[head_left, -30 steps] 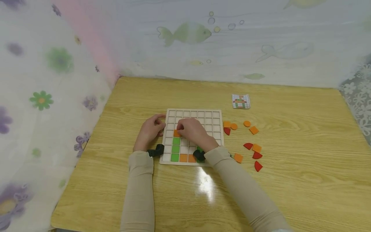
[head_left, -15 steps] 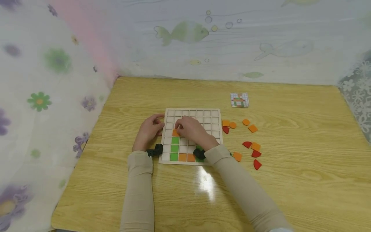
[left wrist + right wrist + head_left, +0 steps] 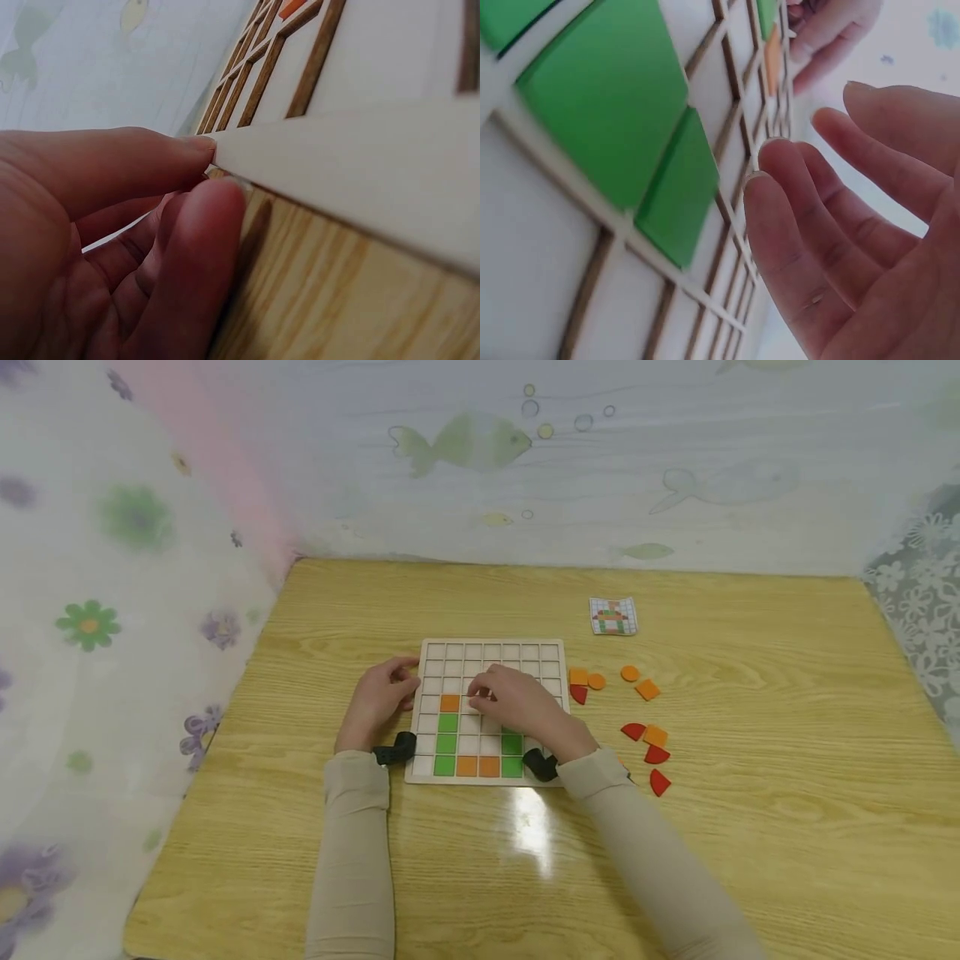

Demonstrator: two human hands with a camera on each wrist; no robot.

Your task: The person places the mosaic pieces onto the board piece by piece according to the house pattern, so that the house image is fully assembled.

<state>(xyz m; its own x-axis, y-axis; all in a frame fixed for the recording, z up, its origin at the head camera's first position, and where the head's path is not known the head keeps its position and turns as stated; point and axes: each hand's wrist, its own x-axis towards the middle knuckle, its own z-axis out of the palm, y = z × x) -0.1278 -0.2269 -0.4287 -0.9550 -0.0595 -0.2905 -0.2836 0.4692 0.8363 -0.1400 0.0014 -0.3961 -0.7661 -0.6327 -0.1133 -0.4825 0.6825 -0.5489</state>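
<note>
A wooden grid board (image 3: pixel 558 652) lies on the table. My right hand (image 3: pixel 525 703) is over its middle, fingers loosely bent and nothing between them. In the right wrist view, that hand's fingertips (image 3: pixel 759 176) are apart from the tiles. An orange square tile (image 3: pixel 449 703) sits in a cell above a column of green square tiles (image 3: pixel 446 743). Two more orange tiles (image 3: pixel 477 766) lie in the bottom row, with green tiles (image 3: pixel 512 756) to their right. At the board's left edge, my left hand (image 3: pixel 375 700) touches the rim with its fingertips, as the left wrist view shows.
Right of the board lie loose orange squares (image 3: pixel 647 690), orange discs (image 3: pixel 630 673) and red quarter-round pieces (image 3: pixel 660 782). Behind them is a small pattern card (image 3: pixel 612 616). The wooden table (image 3: pixel 765 718) meets a painted wall (image 3: pixel 585 485) at the back.
My right hand has let go of the orange square tile and moved right, leaving the tile in its cell. The left hand stays at the board's edge. The head view has shifted slightly.
</note>
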